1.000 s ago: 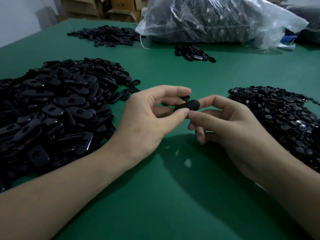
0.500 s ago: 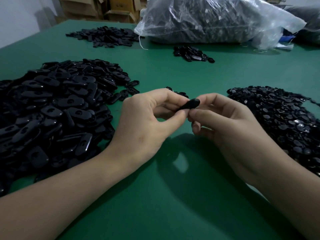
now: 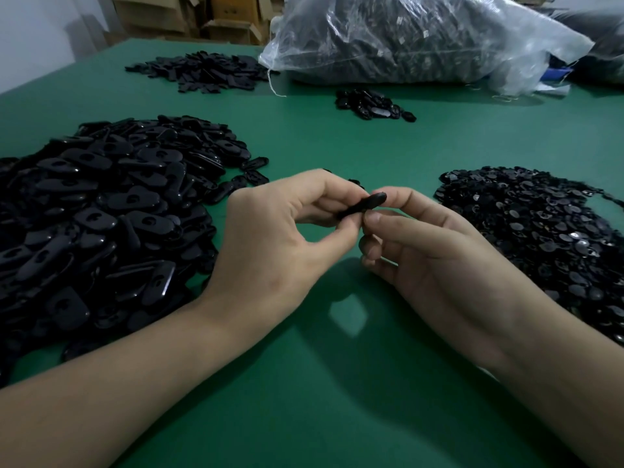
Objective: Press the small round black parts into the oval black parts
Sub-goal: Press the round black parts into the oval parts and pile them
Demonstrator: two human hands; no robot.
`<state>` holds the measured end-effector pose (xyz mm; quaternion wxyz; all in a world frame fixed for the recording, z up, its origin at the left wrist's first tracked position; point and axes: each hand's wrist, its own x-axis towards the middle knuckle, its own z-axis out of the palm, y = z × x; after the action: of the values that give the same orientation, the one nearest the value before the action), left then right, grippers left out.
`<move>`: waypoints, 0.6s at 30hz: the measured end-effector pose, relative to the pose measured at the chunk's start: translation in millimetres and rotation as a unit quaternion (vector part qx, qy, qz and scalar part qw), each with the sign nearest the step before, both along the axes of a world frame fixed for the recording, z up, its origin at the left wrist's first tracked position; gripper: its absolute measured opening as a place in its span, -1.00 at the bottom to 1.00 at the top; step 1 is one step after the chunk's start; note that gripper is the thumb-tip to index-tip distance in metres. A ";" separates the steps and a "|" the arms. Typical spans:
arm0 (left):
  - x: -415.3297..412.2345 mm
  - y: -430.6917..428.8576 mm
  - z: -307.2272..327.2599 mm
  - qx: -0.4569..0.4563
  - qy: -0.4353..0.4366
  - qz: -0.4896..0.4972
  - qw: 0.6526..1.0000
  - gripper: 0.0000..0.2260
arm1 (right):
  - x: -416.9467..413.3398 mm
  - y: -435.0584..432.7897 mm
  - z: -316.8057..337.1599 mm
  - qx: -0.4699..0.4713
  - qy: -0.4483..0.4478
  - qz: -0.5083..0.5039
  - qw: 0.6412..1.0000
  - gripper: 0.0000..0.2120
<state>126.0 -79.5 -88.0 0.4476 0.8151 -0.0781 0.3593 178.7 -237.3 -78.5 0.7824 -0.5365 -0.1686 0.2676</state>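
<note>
Left hand (image 3: 280, 241): fingers curled, thumb and fingertips pinching the near end of one oval part (image 3: 366, 204). Right hand (image 3: 439, 261): thumb and forefinger closed on the same part from the other side, remaining fingers curled under the palm. The thumb tips of the two hands sit just beside each other.

Oval part: held above the green table (image 3: 337, 383), between the two hands, tilted with its far end raised. Only its edge and part of one face show. Cannot tell whether a small round part is seated in it; the fingers cover that area.

Left of the hands: large pile of oval parts (image 3: 101, 214) on the table, many showing a hole in one face. The left forearm lies just beside its near edge.

Right of the hands: pile of small round parts (image 3: 547, 231), flatter and glossier, close to the right wrist.

Far side of the table: small heap of black parts (image 3: 371, 104) near the centre; a spread of flat black pieces (image 3: 202, 70) to the far left; a clear plastic bag (image 3: 422, 38) full of dark parts lying on its side behind the small heap. Cardboard boxes (image 3: 219, 15) stand beyond the table edge.
</note>
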 end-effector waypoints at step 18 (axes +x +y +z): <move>-2.4 8.2 0.5 0.211 -0.133 0.051 0.967 -0.92 | 6.6 -1.5 -3.4 0.051 0.092 0.057 0.993 -0.75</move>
<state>123.6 -71.4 -87.5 0.2319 0.8390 -0.1697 0.4621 185.3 -238.8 -81.9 0.8044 -0.4585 -0.1394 0.3511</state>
